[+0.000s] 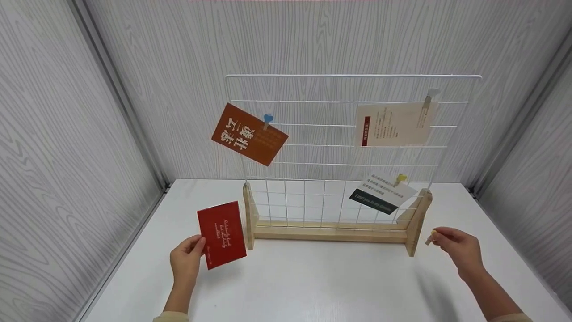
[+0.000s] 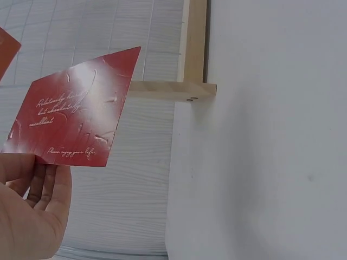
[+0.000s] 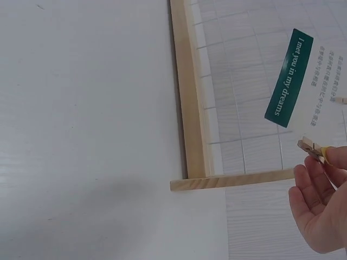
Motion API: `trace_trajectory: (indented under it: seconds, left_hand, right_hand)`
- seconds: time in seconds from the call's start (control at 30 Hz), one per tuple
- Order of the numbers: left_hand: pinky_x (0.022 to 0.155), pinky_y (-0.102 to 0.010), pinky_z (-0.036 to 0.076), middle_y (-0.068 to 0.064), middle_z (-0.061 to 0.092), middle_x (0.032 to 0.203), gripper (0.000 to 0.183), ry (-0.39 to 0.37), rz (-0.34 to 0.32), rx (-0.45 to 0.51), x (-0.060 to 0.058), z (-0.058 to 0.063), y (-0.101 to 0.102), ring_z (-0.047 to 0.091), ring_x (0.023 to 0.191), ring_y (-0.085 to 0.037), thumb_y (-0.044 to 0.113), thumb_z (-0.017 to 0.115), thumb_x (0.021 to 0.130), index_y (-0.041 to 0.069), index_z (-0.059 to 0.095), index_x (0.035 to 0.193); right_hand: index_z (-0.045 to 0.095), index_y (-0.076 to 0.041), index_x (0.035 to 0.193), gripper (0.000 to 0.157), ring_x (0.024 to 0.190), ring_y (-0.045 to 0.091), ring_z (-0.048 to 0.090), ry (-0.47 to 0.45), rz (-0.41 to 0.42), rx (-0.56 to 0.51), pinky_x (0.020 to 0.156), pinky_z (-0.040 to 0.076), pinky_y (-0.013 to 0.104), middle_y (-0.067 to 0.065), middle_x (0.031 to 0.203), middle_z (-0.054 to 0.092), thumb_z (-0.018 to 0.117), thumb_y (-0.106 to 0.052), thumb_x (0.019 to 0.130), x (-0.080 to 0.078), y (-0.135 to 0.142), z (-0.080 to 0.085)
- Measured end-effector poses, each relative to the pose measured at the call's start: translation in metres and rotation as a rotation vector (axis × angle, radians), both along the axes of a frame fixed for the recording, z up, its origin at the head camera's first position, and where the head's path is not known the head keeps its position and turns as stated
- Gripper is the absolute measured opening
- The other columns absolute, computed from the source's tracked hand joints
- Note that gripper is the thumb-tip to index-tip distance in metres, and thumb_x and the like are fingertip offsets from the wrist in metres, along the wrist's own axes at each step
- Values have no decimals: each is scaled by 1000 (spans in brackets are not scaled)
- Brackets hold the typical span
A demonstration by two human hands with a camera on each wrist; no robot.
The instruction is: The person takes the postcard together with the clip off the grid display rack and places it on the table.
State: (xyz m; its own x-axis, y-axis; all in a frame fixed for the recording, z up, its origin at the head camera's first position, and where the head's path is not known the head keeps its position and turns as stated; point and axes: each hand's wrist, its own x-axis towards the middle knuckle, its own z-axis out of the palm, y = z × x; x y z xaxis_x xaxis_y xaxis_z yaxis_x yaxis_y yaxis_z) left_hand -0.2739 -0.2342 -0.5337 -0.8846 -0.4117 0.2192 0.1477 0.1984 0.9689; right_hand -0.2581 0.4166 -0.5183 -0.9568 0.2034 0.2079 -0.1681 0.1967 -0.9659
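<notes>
My left hand (image 1: 186, 258) pinches a red card (image 1: 223, 236) by its edge, thumb in front. White script runs across the card, and in the left wrist view its glossy face (image 2: 76, 114) catches the light. Over on the right, my right hand (image 1: 461, 250) pinches a small wooden clothespin (image 1: 430, 238) with a yellow top. The right wrist view shows that clothespin (image 3: 310, 147) between thumb and fingers. Both hands are held up on either side of a white wire grid rack (image 1: 321, 146) on a wooden stand (image 1: 330, 233).
On the grid hang an orange card (image 1: 250, 134) under a blue heart clothespin (image 1: 267, 119), a cream card (image 1: 395, 125) under a pale clothespin (image 1: 430, 96), and a white-and-green card (image 1: 380, 197) under a yellow clothespin (image 1: 401, 179). A white table (image 1: 321, 286) lies below; grey wood-patterned walls surround it.
</notes>
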Motion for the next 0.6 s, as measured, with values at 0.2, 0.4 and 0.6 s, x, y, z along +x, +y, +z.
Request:
trace_trajectory:
  seconds: [0.2,0.4,0.6]
  left_hand:
    - [65,-22,48,1,61,95,37,-20,69,-110,-34,-64,-38,59,82,-13,45,55,78,17,61,102]
    - [63,-23,49,2,60,92,34,-47,84,-70,-38,-73,-51,60,78,-13,42,60,75,18,62,99]
    - [63,-23,49,0,60,92,35,-109,86,-79,-35,-74,-61,59,79,-14,41,58,77,15,61,100]
  right_hand:
    - [61,-4,102,36,78,11,60,-147,-111,61,67,48,23,1,85,64,65,-29,76,7,6,-5]
    - [63,-10,98,29,76,10,60,-215,-82,-25,64,48,23,-1,83,65,65,-29,76,13,26,-16]
    - [65,-7,95,28,73,12,61,-269,-109,7,61,48,23,1,81,65,65,-27,77,15,41,-30]
